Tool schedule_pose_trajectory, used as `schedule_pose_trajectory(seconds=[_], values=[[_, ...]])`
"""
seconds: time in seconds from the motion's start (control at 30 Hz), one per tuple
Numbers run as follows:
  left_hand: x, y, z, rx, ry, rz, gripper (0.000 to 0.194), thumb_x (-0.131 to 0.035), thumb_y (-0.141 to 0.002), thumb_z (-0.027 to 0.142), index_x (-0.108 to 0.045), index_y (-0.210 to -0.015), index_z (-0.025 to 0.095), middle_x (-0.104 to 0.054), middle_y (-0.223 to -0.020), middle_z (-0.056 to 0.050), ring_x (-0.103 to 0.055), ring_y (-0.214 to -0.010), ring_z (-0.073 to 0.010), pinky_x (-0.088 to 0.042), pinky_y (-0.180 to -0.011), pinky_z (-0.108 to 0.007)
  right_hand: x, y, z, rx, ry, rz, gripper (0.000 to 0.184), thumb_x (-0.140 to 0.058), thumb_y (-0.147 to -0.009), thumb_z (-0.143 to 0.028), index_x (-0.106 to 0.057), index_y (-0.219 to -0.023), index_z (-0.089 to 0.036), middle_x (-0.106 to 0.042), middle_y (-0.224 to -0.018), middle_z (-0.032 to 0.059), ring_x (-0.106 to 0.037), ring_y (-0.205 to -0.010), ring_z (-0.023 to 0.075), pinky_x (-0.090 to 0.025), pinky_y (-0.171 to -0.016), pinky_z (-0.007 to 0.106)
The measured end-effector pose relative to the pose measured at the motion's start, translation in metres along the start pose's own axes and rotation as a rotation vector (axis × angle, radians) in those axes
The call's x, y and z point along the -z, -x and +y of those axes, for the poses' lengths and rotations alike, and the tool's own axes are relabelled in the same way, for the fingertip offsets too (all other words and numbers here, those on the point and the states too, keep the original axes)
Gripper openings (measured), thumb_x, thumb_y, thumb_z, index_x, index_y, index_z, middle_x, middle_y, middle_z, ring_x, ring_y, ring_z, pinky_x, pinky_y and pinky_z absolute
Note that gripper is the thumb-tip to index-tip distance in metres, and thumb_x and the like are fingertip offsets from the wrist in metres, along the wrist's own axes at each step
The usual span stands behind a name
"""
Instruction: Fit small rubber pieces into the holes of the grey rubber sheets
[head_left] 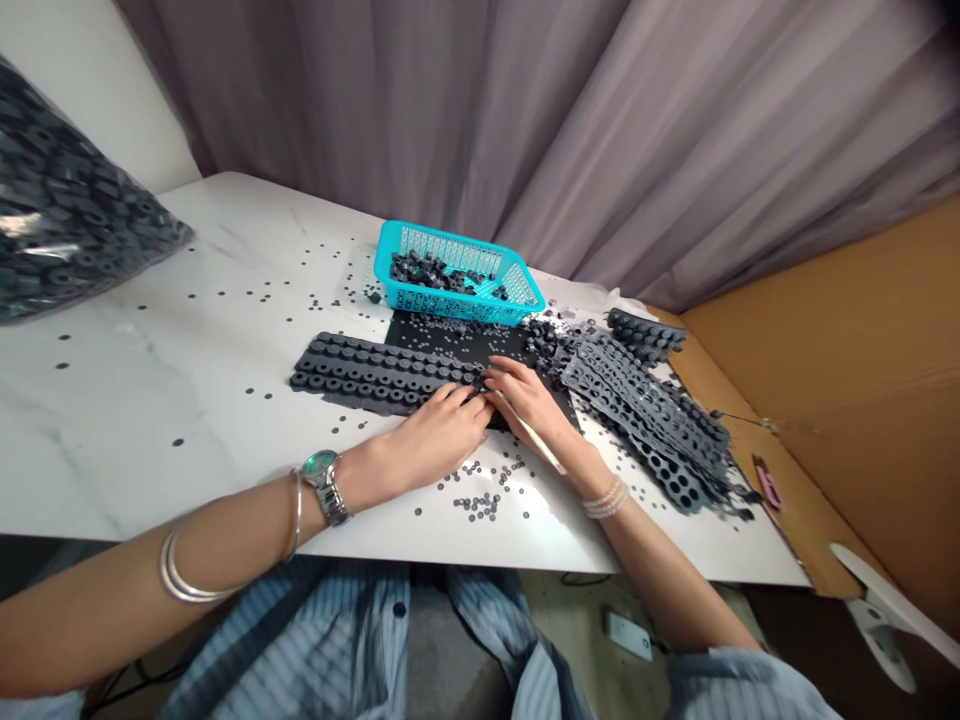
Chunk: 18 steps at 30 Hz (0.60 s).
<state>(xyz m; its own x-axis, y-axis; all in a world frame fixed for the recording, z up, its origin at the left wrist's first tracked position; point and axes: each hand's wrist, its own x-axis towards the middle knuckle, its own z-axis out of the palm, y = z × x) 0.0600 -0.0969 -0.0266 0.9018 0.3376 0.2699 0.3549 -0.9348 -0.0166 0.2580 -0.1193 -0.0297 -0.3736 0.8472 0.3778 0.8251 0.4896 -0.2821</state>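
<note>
My left hand lies with its fingertips on the near end of a dark grey moulded rubber sheet, which carries rows of small round rings. My right hand sits just beside it, gripping a thin pale stick that runs down past the wrist. Both hands rest over a black mat. Small black rubber rings lie scattered around them on the table. A watch and bangles circle my left wrist and forearm, and a beaded bracelet circles my right wrist.
A turquoise plastic basket holding black rubber pieces stands beyond the hands. Punched rubber sheets are heaped on the right. A plastic bag of rubber parts lies at far left on the white marble table, with cardboard along the right.
</note>
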Motion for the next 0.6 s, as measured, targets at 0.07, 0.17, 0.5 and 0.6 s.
schedule_pose_trajectory(seconds=[0.07,0.17,0.5,0.6], values=[[0.001,0.000,0.000,0.004,0.006,-0.017,0.037,-0.041,-0.098,0.023,-0.052,-0.128,0.005,-0.063,-0.123,-0.016,-0.053,-0.120,-0.0291,-0.035,-0.102,-0.042,-0.001,-0.001,0.001,-0.001,-0.015,0.008,0.022,-0.038,-0.099,-0.028,-0.059,-0.105,-0.023,-0.065,-0.121,0.0133,-0.044,-0.136,0.0257,-0.048,-0.104,0.049],[0.002,0.000,0.000,0.002,0.022,-0.030,0.039,-0.040,-0.099,0.023,-0.050,-0.131,0.005,-0.060,-0.128,-0.016,-0.052,-0.121,-0.0290,-0.035,-0.102,-0.041,0.001,-0.003,0.001,-0.046,-0.043,0.105,0.022,-0.038,-0.098,-0.031,-0.058,-0.103,-0.025,-0.064,-0.122,0.0115,-0.049,-0.132,0.0243,-0.048,-0.105,0.047],[0.000,-0.007,-0.003,0.005,0.137,-0.029,0.043,-0.033,-0.102,0.030,-0.045,-0.135,0.006,-0.057,-0.133,-0.016,-0.047,-0.127,-0.0263,-0.033,-0.105,-0.040,0.038,0.021,0.041,-0.405,0.187,0.390,0.019,-0.046,-0.094,-0.037,-0.058,-0.091,-0.023,-0.067,-0.103,0.0122,-0.050,-0.126,0.0310,-0.043,-0.101,0.053],[-0.002,-0.012,0.000,0.018,0.142,-0.009,0.045,-0.036,-0.101,0.030,-0.042,-0.138,0.006,-0.053,-0.138,-0.017,-0.043,-0.133,-0.0271,-0.032,-0.107,-0.042,0.045,0.027,0.054,-0.493,0.137,0.308,0.024,-0.049,-0.092,-0.040,-0.056,-0.077,-0.022,-0.066,-0.088,0.0086,-0.058,-0.108,0.0295,-0.045,-0.094,0.048]])
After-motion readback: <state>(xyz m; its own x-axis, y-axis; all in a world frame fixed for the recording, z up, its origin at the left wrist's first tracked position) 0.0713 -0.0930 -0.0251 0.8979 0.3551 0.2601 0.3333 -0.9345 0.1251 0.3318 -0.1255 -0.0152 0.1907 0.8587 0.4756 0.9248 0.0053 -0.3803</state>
